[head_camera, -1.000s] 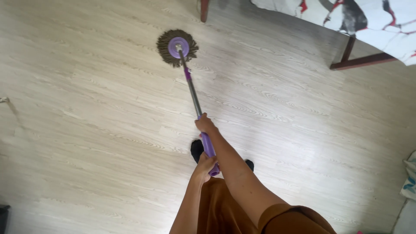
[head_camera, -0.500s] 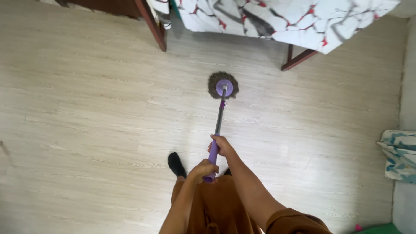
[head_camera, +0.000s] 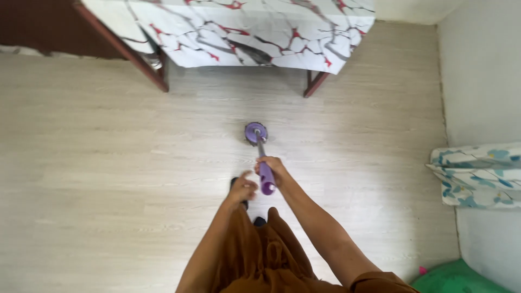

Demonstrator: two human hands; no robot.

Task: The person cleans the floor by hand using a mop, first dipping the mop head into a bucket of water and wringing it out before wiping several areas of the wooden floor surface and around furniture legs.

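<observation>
On pale floor, mop (head_camera: 259,146) stands near-vertical, head away; right hand (head_camera: 271,169) grip clamps handle.

1. Mop (head_camera: 256,133): purple head and grip.
2. Floor (head_camera: 108,163): pale wood grain.
3. Bedsheet (head_camera: 244,27): white, grey and red veins.
4. Cushion (head_camera: 477,173): white, blue-green leaves.
5. Clothing (head_camera: 266,260): rust brown.

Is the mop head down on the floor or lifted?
Cannot tell: the mop head lies over the wooden floor, seen from straight above. Right hand grips its handle.
</observation>
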